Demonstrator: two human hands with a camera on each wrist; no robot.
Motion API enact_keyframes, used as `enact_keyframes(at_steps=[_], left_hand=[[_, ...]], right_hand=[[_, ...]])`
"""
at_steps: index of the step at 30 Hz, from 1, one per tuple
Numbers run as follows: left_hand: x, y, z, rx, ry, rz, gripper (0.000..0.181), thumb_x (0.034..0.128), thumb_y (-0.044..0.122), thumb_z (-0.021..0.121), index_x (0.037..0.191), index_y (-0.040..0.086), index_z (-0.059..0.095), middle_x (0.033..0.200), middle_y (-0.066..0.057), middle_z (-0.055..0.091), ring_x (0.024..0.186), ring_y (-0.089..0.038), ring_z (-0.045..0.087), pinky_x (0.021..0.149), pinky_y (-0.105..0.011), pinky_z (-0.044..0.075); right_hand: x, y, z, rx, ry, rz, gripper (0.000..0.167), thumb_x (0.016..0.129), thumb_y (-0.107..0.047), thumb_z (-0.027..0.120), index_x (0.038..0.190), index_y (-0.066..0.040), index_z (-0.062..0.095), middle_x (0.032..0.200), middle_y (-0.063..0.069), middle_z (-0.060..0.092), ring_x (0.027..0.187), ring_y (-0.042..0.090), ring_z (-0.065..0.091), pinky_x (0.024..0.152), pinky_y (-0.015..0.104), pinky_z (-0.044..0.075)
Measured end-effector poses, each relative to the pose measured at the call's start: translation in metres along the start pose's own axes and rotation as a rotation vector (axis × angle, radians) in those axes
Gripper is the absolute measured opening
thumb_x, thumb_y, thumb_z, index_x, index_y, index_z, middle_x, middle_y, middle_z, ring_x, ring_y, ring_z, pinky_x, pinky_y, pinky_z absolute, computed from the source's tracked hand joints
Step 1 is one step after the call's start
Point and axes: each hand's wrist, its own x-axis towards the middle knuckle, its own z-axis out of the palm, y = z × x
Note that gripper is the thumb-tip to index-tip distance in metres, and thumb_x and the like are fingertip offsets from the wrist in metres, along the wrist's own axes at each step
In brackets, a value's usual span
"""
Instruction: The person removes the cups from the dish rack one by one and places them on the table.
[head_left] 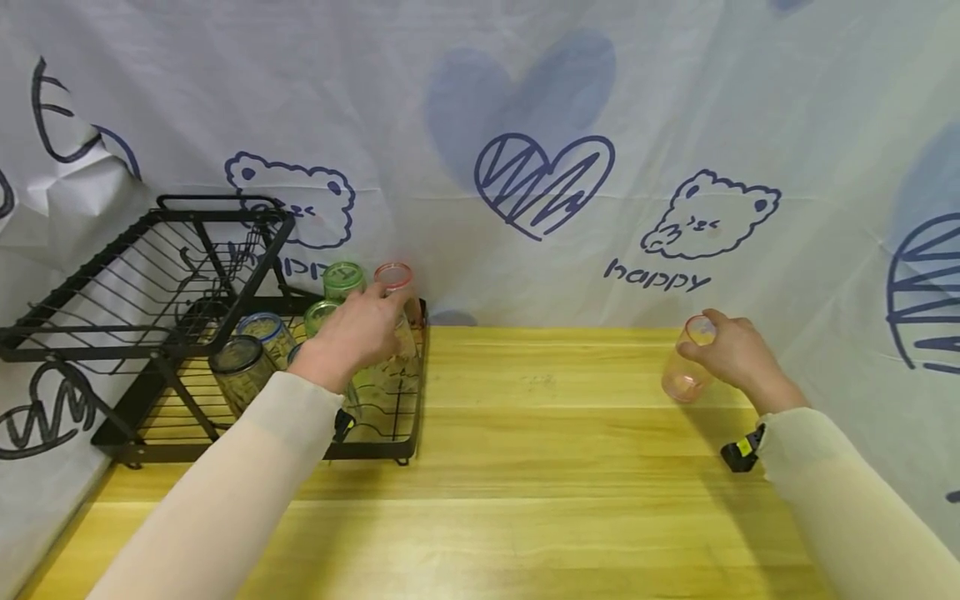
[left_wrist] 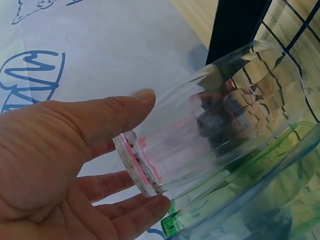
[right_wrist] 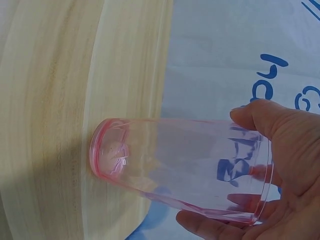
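At the left, a black rack point(head_left: 367, 451) is holding several upturned cups, and the left hand point(head_left: 348, 340) is reaching over them, its thumb and fingers gripping the ringed base of a clear cup point(left_wrist: 190, 135) in the rack's far right corner. That cup is standing mouth down, with a green cup point(head_left: 343, 281) close beside it. The wrist and forearm are hanging over the nearer cups, so a low sweep of the sleeve point(head_left: 240, 475) could be knocking one over; a sideways tug on the clear cup could be jostling its green neighbour, and the grip, sitting only on the narrow base, could be slipping on the smooth wall.

At the right, the right hand point(head_left: 738, 354) is grasping a pink cup point(right_wrist: 190, 160) near its open rim, thumb on one side and fingers on the other, base pointing down toward the table point(head_left: 540, 483). Because the hold is high, letting go unevenly could be tipping the cup, and drifting backward could be bumping it into the wall cloth point(head_left: 540, 100).

As for what is hiding, the left forearm and hand are covering part of the rack and a blue-rimmed cup point(head_left: 296, 354), while the clear cup's mouth is blending into the wires. Whether the pink cup's base is touching the table or hovering just above, the angle isn't quite settling.
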Motion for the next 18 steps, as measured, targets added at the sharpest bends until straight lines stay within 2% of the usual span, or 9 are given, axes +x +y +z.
enact_keyframes(at_steps=[8,14,18], left_hand=[[0.0053,-0.0028,0.0061,-0.022,-0.023,-0.004,0.075,0.0953,0.012,0.075,0.162,0.013,0.04,0.158,-0.034,0.04,0.127,-0.061,0.053,0.106,-0.071,0.047],[0.0066,-0.0043,0.0077,-0.003,-0.025,-0.006,0.071,0.0955,0.012,0.073,0.16,0.01,0.044,0.156,-0.033,0.044,0.131,-0.058,0.052,0.11,-0.069,0.045],[0.0079,-0.0051,0.0079,0.008,-0.014,0.004,0.069,0.0937,0.01,0.075,0.157,0.006,0.048,0.153,-0.032,0.048,0.129,-0.054,0.056,0.11,-0.066,0.047]], right_hand=[[-0.0017,-0.0011,0.0019,-0.016,0.025,-0.011,0.092,0.101,-0.045,0.061,0.161,0.012,0.021,0.149,0.05,0.03,0.133,0.064,0.039,0.114,0.075,0.035],[-0.0031,-0.0028,0.0015,-0.015,0.025,-0.007,0.092,0.1,-0.044,0.06,0.161,0.012,0.021,0.15,0.05,0.029,0.135,0.064,0.037,0.113,0.075,0.035],[-0.0028,-0.0036,0.002,-0.007,0.022,0.01,0.092,0.1,-0.045,0.06,0.162,0.01,0.019,0.151,0.05,0.027,0.135,0.065,0.037,0.113,0.076,0.035]])
